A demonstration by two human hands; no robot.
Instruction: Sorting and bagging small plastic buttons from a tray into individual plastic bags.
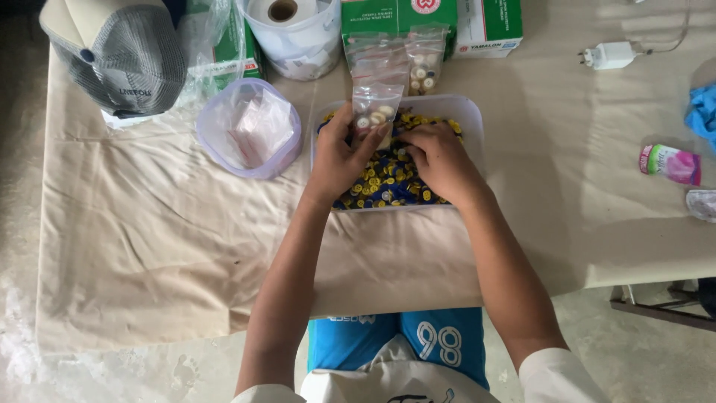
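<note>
Both hands sit in a clear tray [471,119] full of little blue and yellow buttons [388,183] on the table [149,239]. The right hand [441,160] digs in the buttons, fingers curled; what it pinches is hidden. The left hand [339,153] pinches a small clear bag [377,110] at the tray's 12 o'clock. A round tub [250,128] is at 9 o'clock.
</note>
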